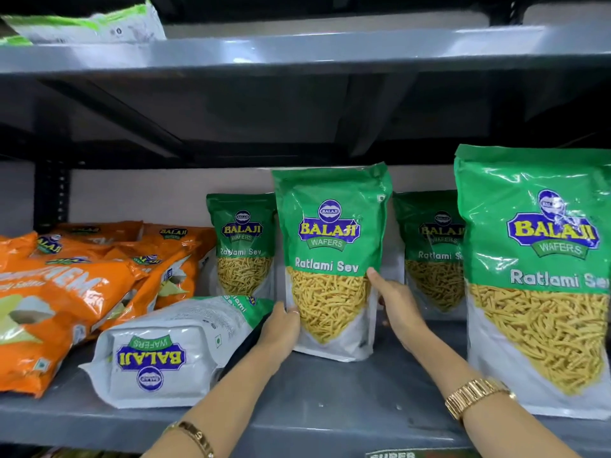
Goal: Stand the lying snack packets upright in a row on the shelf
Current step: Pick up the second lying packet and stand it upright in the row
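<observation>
A green Ratlami Sev packet [330, 246] stands upright in the middle of the grey shelf [330, 391]. My left hand [281, 328] grips its lower left edge and my right hand [396, 305] presses against its lower right edge. Another green packet [172, 352] lies flat to the left, its white base toward me. Upright packets stand behind at the left [243, 242], behind at the right [429, 249], and large at the front right [542, 276].
A heap of orange snack packets [76, 292] lies on the shelf's left end. The upper shelf [297, 51] hangs close above, with a white and green packet [86, 24] lying on it. A black upright post [49, 193] stands at the back left.
</observation>
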Demonstrator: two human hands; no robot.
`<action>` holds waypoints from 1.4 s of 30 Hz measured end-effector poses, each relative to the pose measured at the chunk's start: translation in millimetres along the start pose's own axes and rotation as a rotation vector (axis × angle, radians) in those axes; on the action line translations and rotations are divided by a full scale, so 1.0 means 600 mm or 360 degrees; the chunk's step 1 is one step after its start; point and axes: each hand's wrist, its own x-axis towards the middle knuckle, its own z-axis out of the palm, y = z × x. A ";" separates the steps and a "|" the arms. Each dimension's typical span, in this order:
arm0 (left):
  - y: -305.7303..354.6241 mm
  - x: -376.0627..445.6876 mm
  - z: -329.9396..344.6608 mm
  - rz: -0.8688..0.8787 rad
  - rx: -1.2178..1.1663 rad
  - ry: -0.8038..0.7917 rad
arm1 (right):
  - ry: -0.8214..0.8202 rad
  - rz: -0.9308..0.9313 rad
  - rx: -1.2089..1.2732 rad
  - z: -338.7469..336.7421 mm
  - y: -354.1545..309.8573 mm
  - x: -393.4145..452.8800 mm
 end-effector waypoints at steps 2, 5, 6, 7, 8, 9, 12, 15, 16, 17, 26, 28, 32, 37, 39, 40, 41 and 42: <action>-0.002 0.001 -0.001 0.0042 -0.0027 -0.0052 | -0.0063 0.0092 -0.0008 0.003 -0.002 0.000; -0.004 -0.004 0.001 0.0043 0.0055 -0.0150 | -0.0327 0.0444 0.0151 0.006 -0.010 -0.011; -0.007 -0.004 0.002 0.0034 0.0086 -0.0168 | -0.0412 0.0537 0.0190 0.006 -0.012 -0.015; -0.007 -0.006 0.002 0.0028 0.0112 -0.0186 | -0.0461 0.0605 0.0223 0.006 -0.013 -0.018; -0.008 -0.007 0.001 0.0032 0.0144 -0.0200 | -0.0483 0.0666 0.0268 0.005 -0.013 -0.020; -0.007 -0.011 -0.001 0.0031 0.0175 -0.0221 | -0.0502 0.0722 0.0318 0.004 -0.014 -0.022; -0.005 -0.021 -0.004 0.0051 0.0274 -0.0251 | -0.0607 0.0836 0.0341 -0.003 -0.020 -0.032; -0.002 -0.036 -0.009 0.0059 0.0380 -0.0245 | -0.0712 0.0871 0.0224 -0.014 -0.029 -0.045; -0.001 -0.042 -0.011 0.0059 0.0399 -0.0252 | -0.0738 0.0867 0.0188 -0.018 -0.030 -0.048; -0.001 -0.049 -0.013 0.0056 0.0410 -0.0258 | -0.0765 0.0862 0.0163 -0.022 -0.032 -0.050; -0.011 -0.115 -0.030 0.0135 0.0372 -0.0314 | -0.0788 0.0755 0.0088 -0.066 -0.028 -0.102; -0.012 -0.125 -0.031 0.0157 0.0357 -0.0337 | -0.0742 0.0741 0.0094 -0.071 -0.026 -0.111; -0.011 -0.132 -0.034 0.0167 0.0340 -0.0334 | -0.0698 0.0659 0.0119 -0.071 -0.028 -0.122; -0.010 -0.133 -0.036 0.0144 0.0225 -0.0275 | -0.0555 0.0566 0.0215 -0.058 -0.023 -0.135; -0.006 -0.137 -0.037 0.0108 0.0125 -0.0217 | -0.0440 0.0461 0.0222 -0.048 -0.021 -0.141; -0.003 -0.139 -0.037 0.0090 0.0071 -0.0187 | -0.0370 0.0380 0.0221 -0.046 -0.020 -0.144; 0.000 -0.143 -0.038 0.0080 0.0024 -0.0158 | -0.0333 0.0300 0.0198 -0.044 -0.020 -0.150; 0.003 -0.148 -0.037 0.0081 -0.0004 -0.0140 | -0.0313 0.0234 0.0167 -0.044 -0.020 -0.159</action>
